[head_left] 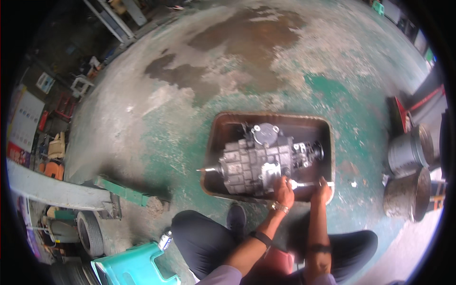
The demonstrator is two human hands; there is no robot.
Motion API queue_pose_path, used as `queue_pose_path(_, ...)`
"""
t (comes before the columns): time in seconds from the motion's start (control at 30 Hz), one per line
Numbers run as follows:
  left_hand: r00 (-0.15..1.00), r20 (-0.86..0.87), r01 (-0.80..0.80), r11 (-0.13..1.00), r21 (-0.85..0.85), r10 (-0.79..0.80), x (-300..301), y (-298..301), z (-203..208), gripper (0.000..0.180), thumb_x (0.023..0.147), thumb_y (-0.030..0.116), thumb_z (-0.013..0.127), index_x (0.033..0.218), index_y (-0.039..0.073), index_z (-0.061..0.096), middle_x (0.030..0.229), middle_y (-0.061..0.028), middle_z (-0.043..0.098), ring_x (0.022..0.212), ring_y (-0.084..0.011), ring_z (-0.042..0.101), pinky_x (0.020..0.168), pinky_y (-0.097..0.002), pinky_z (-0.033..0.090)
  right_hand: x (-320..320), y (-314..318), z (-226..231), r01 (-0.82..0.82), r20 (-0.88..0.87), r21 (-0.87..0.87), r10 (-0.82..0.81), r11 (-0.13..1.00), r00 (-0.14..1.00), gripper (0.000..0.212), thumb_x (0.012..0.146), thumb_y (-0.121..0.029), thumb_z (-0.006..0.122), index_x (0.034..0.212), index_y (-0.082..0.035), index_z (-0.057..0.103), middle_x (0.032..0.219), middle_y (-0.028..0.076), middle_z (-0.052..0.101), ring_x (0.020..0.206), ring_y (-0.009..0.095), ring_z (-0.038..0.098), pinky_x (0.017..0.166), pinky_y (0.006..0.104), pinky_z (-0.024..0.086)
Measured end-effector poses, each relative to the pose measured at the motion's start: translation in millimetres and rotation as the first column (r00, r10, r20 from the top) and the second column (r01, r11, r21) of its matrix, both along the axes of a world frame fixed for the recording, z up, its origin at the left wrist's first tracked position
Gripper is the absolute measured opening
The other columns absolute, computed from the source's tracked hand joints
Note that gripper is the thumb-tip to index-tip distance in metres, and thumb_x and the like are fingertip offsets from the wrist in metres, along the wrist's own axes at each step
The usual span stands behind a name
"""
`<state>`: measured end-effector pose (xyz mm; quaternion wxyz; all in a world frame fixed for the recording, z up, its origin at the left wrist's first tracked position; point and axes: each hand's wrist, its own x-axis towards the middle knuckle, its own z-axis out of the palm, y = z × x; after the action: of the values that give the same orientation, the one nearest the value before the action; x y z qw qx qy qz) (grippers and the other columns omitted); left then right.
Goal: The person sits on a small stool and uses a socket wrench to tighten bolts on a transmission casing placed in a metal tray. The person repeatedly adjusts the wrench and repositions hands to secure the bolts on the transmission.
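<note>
A grey metal gearbox (pixel 259 161) lies on its side in a rusty brown metal tray (pixel 223 124) on the floor. My left hand (pixel 284 191), with a bracelet on the wrist, rests on the gearbox's near right side. My right hand (pixel 323 190) is closed around a slim silver tool (pixel 304 184) that reaches left toward the gearbox. A thin shaft (pixel 206 169) sticks out of the gearbox's left end over the tray rim.
Worn green painted concrete floor (pixel 199 71) with a dark stain lies beyond the tray. Metal drums (pixel 408 152) stand at the right. A teal plastic stool (pixel 135 266), a spray can (pixel 165 240) and a small wheel (pixel 90 232) sit near my left knee.
</note>
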<state>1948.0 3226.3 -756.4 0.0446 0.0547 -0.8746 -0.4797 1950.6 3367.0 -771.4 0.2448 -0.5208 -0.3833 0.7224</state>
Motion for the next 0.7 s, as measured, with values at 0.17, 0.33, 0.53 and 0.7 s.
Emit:
queue_pose_path(0.17,0.984,-0.173,-0.048,0.998,-0.028,0.043,6,-5,-13,0.023,0.092,0.017,0.051,0.108,0.001,0.053,0.094,-0.0175,0.057,0.088,-0.0339,0.054,0.08,-0.0419,0.043,-57,6,45,-0.351,0.114,0.146,0.336,0.925,0.935,0.017,0.08,-0.011,0.065,0.092,-0.005,0.056,0.068,0.003,0.058,0.055,0.011,0.049,0.045,0.0267,0.04)
queue_pose_path(0.33,0.992,0.053,-0.122,0.925,0.36,0.11,19,-6,-34,0.024,0.091,0.018,0.052,0.107,0.0,0.057,0.092,-0.0171,0.06,0.083,-0.0293,0.057,0.077,-0.039,0.046,-105,-30,89,-0.582,0.115,0.342,0.582,0.738,0.805,0.021,0.08,-0.014,0.064,0.095,0.0,0.059,0.074,0.004,0.06,0.063,0.013,0.054,0.053,0.0282,0.043)
queue_pose_path(0.53,0.972,0.218,-0.208,0.762,0.613,0.09,36,-10,-39,0.026,0.093,0.027,0.053,0.103,0.003,0.058,0.075,-0.0047,0.059,0.052,-0.0109,0.052,0.048,-0.0279,0.045,-128,-112,102,-0.818,0.452,0.543,0.756,0.187,0.473,0.021,0.08,-0.017,0.067,0.096,-0.005,0.061,0.085,0.012,0.069,0.079,0.026,0.066,0.069,0.0392,0.05)
queue_pose_path(0.7,0.902,0.429,-0.36,0.471,0.805,-0.045,49,-17,-20,0.029,0.094,0.032,0.052,0.101,0.005,0.053,0.077,-0.0078,0.057,0.057,-0.0153,0.054,0.057,-0.0339,0.053,-68,-219,103,-0.704,0.85,0.347,0.525,-0.619,-0.043,0.019,0.081,-0.02,0.054,0.083,-0.011,0.07,0.085,0.009,0.069,0.081,0.024,0.068,0.068,0.0368,0.053)
